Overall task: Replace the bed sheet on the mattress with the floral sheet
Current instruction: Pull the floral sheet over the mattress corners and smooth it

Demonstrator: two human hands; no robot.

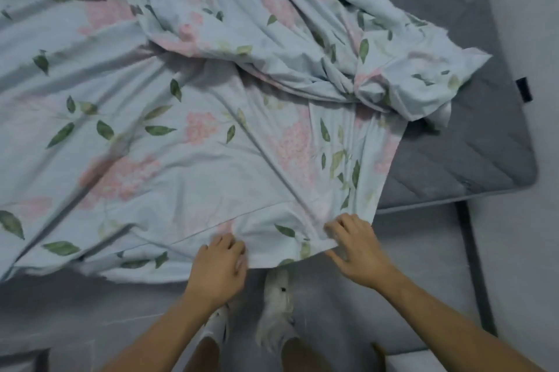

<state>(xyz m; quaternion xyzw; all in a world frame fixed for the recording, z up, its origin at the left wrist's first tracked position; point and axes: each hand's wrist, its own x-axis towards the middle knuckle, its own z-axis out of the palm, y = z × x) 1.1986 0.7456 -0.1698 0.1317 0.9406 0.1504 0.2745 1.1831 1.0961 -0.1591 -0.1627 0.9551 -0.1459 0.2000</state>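
Rumpled pale-blue floral sheet (pixel 193 135) sprawls across the grey mattress (pixel 484 144), right side bunched.

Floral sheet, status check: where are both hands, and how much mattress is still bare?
Left hand and right hand both pinch the floral sheet at its near edge. Sheet rumpled, bunched at far right. Grey mattress right side uncovered. Nothing blocking.

Pale wall (pixel 526 23), grey floor (pixel 423 296).
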